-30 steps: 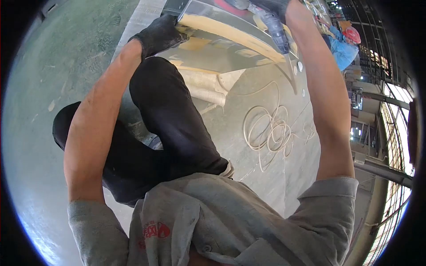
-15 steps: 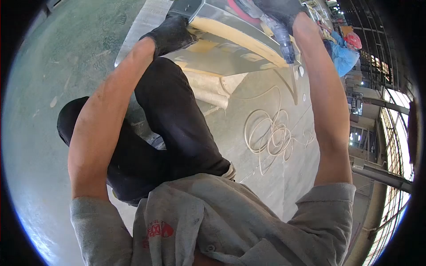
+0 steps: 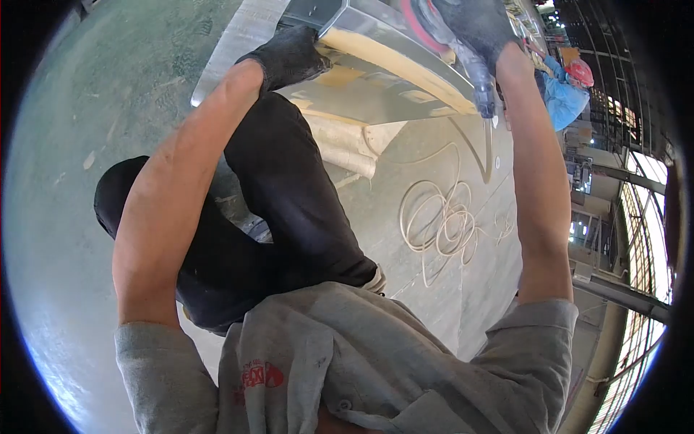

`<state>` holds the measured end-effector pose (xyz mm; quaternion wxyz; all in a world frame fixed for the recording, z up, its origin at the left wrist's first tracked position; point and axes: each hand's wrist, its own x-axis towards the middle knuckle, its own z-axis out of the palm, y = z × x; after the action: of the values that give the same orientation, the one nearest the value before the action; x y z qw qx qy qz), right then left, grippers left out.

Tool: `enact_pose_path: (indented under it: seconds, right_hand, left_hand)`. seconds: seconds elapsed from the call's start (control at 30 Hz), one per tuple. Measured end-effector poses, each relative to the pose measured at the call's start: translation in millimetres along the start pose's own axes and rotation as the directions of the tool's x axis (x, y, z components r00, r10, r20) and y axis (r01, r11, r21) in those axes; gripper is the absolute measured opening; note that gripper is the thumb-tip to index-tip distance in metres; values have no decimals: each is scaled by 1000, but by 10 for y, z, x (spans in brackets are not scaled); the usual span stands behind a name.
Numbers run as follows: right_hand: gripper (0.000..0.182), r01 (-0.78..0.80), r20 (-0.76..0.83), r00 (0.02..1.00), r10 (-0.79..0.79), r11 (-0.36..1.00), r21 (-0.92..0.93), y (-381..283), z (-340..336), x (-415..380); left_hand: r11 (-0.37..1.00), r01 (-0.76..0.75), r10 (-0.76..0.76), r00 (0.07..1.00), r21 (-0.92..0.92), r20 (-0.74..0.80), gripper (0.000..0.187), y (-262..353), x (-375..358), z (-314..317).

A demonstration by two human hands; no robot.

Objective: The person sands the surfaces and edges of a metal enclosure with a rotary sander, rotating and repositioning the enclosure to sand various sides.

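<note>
Left hand (image 3: 289,54) presses flat on one metal panel (image 3: 376,87) near its edge; right hand (image 3: 481,25) grips one grinder (image 3: 463,50); open floor (image 3: 87,108) left.

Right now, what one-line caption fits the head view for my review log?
Gloved left hand braces a metal beam while gloved right hand holds a power tool above a coiled cable.

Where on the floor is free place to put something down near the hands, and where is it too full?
The green floor left of the left hand and the metal sheet is bare. Another free strip lies between the coiled cord and the raised knee. It is crowded at the sheet, where the right hand holds the power tool in its grip.
</note>
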<state>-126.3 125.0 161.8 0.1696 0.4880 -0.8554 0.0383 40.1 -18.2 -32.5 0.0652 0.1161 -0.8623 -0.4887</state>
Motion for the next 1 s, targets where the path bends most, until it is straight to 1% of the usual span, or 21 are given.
enact_pose_path:
  seconds: [0.07, 0.1, 0.13, 0.17, 0.2, 0.27, 0.3, 0.37, 0.43, 0.47, 0.53, 0.57, 0.63, 0.67, 0.7, 0.73, 0.77, 0.83, 0.87, 0.93, 1.0]
  right_hand:
    - [33, -83, 143, 987, 75, 995, 51, 8, -62, -40]
    - [33, -88, 139, 987, 81, 995, 49, -54, -118, -58]
    - [33, -50, 164, 986, 37, 996, 73, -191, -163, -43]
    - [34, -13, 187, 982, -7, 995, 100, -310, -177, -20]
    - [34, -20, 187, 982, 0, 994, 103, -384, -162, -2]
    - [33, 61, 83, 994, -77, 982, 181, -524, -121, 25]
    - [31, 82, 48, 995, -89, 988, 134, -621, -104, 15]
    - [30, 87, 72, 993, -96, 988, 127, -539, -136, -12]
    - [29, 70, 106, 991, -85, 989, 133, -420, -179, -73]
    - [29, 76, 108, 990, -90, 988, 133, -224, -122, -80]
    - [29, 115, 170, 979, -108, 993, -30, 254, 53, -103]
    - [29, 120, 170, 979, -113, 992, -31, 320, 21, -188]
    - [29, -102, 73, 992, 103, 995, -21, 410, -92, -390]
    - [29, -101, 72, 992, 103, 995, -23, 556, -94, -399]
    - [26, 310, 254, 938, -237, 900, -306, 648, -114, -355]
    - [26, 448, 307, 885, -351, 822, -351, 726, -90, -358]
    - [27, 407, 294, 900, -321, 862, -303, 793, -29, -354]
    - [28, 141, 197, 973, -121, 986, -90, 524, -2, -296]
    - [28, 75, 175, 982, -73, 997, -7, 335, -16, -255]
    - [30, 65, 155, 985, -79, 994, 89, -44, -54, -138]
    - [31, 103, 107, 988, -115, 988, 111, -359, -82, -80]
  left_hand:
    - [1000, -14, 14, 1000, 24, 14, 39, -33, 41, 16]
    - [999, -34, 35, 999, 41, -14, 39, -15, 24, 16]
    - [997, -52, 55, 998, 59, -40, 39, -15, 22, 15]
    - [997, -55, 57, 998, 62, -34, 39, -21, 16, 8]
    - [997, -55, 56, 998, 52, -28, 39, -39, 7, 0]
    - [997, -55, 56, 998, 45, -17, 39, -6, -27, -12]
    - [999, -33, 34, 999, 42, -21, 39, 32, -75, -29]
    - [999, -10, 11, 1000, 36, -29, 39, 122, -136, -75]
    - [995, 97, -97, 995, -3, 19, 39, 182, -155, -103]
    - [995, 100, -100, 995, -6, 15, 39, 156, -148, -86]
    - [1000, -17, 17, 998, 7, -67, 38, 69, -120, -13]
    - [1000, -16, 16, 997, 4, -72, 38, 71, -102, -23]
    - [999, 12, -10, 1000, 46, -27, 37, 87, -63, -22]
    - [999, 10, -8, 1000, 46, -28, 37, 92, -62, -24]
    - [999, 35, -34, 999, 21, -12, 36, 96, -57, -27]
    - [998, 57, -57, 998, -2, 7, 35, 112, -38, -29]
    - [999, 48, -48, 999, 1, 9, 35, 131, -27, -26]
    - [998, 46, -46, 999, 31, 6, 39, 121, -25, -25]
    - [998, 47, -47, 999, 38, 9, 39, 139, -47, -45]
    - [999, 44, -44, 999, 24, 5, 41, 177, -108, -98]
    - [1000, 26, -26, 1000, 3, -3, 39, 95, -86, -62]
